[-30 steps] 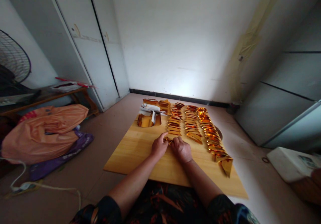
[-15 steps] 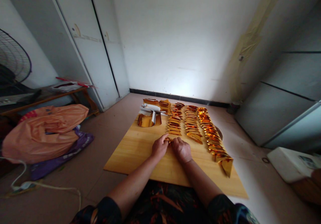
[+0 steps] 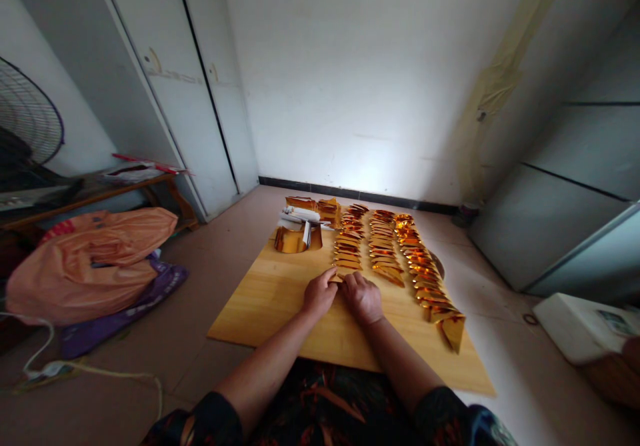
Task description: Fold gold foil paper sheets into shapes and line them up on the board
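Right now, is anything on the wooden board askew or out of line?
Mostly tidy. The right-hand row of gold foil pieces curves outward, and its nearest piece stands tilted near the board edge. Both hands pinch one small piece.

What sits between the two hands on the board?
A small folded gold foil piece, pinched by left hand and right hand; head view.

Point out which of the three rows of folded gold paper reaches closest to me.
The right-hand row of folded gold paper: it curves along the wooden board to beyond your right hand, while the other two rows stop farther back.
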A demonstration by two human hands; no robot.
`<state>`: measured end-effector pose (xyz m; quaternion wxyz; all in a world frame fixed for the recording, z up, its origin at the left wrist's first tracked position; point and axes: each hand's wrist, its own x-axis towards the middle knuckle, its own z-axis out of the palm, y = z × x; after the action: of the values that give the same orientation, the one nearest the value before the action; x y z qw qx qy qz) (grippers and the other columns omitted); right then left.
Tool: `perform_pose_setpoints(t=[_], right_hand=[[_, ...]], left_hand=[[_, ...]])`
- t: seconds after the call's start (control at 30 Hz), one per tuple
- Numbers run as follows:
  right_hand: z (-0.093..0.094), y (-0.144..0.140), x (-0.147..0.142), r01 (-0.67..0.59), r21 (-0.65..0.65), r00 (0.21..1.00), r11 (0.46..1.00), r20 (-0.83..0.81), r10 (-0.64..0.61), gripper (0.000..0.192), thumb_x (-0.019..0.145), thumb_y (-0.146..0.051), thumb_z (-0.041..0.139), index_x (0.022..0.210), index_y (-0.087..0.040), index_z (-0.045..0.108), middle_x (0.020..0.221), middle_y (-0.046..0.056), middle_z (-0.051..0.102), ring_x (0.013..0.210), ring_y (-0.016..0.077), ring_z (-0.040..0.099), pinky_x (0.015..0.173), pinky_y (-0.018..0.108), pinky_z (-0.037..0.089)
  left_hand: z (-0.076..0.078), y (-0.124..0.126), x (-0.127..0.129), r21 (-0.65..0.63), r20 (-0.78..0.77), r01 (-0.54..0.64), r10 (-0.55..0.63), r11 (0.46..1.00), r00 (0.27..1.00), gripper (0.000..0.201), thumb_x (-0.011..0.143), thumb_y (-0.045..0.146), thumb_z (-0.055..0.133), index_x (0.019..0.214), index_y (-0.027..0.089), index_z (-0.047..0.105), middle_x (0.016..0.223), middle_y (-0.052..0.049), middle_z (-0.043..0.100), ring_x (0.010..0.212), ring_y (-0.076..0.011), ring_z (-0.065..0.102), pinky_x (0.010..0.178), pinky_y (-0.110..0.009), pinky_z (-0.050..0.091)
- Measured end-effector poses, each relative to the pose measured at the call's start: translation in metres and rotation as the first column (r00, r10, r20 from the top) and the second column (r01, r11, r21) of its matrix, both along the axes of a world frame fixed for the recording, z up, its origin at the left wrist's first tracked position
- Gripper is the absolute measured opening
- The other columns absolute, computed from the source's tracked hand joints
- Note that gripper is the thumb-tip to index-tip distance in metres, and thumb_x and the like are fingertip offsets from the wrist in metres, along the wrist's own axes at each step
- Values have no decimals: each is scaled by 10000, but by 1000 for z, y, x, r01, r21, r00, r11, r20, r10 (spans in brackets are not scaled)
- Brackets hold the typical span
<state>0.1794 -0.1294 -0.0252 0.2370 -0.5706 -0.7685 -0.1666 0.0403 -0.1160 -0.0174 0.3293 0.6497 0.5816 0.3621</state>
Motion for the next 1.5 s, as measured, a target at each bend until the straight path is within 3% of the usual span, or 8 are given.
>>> perform_pose_setpoints(t=[0.27,0.43,0.63,0.83,1.03,1.27,1.4,1.5], right_hand=[[3,-1,1,-4,-40,998,999,56,6,185,903,-221,483,762,-191,600,710,14,609,601,107,524,545,238,258],[6,-4,2,11,-35,1000,999,-26,-12,192,903,-270,481,787,-197,615,738,11,621,595,101,531,548,222,276],[9,-8,13,-32,23,978,999,-206,36,179,909,-262,466,885,-206,635,859,11,639,655,91,559,577,193,314],[15,-6,15,-21,43,977,999,-211,30,196,894,-229,487,774,-197,639,775,6,613,638,96,530,578,202,297],[28,-2,16,-37,75,997,997,-68,42,176,860,-176,519,726,-198,630,697,1,578,643,110,497,593,230,262],[39,6,20,-54,79,998,995,44,51,197,858,-169,522,681,-197,604,660,0,578,607,114,478,580,255,227],[61,26,36,12,42,995,999,100,-16,233,872,-166,472,686,-190,609,645,11,584,588,108,478,571,260,226],[78,56,57,116,11,987,993,114,-116,238,879,-177,443,721,-185,622,680,22,613,587,107,490,551,264,211]], left_hand=[[-2,1,0,-35,78,-22,24,999,997,548,720,60,485,1244,188,582,1213,-41,640,1107,-186,590,981,-272,439],[-2,5,0,-114,180,-67,87,991,980,572,714,89,506,1274,193,550,1000,-36,717,746,-143,658,682,-227,528],[4,12,1,-194,335,-82,144,978,931,582,698,74,479,1274,147,532,873,-37,715,467,-57,541,428,-153,432],[8,12,3,-204,447,-35,124,978,886,593,682,65,487,1273,105,519,852,-58,715,542,-88,606,396,-143,409],[5,15,11,-221,500,9,105,975,860,598,673,72,501,1269,129,511,872,-51,713,644,-118,660,409,-132,420],[17,14,23,-197,565,40,80,980,821,569,713,156,542,1279,115,488,757,-31,688,623,-121,636,429,-148,415],[21,11,26,-114,541,56,15,992,841,689,760,242,565,1397,133,326,720,-3,672,514,-84,553,471,-170,422],[20,6,27,-74,486,94,-47,993,873,643,778,244,535,1385,136,352,733,0,665,519,-79,522,510,-182,424]])
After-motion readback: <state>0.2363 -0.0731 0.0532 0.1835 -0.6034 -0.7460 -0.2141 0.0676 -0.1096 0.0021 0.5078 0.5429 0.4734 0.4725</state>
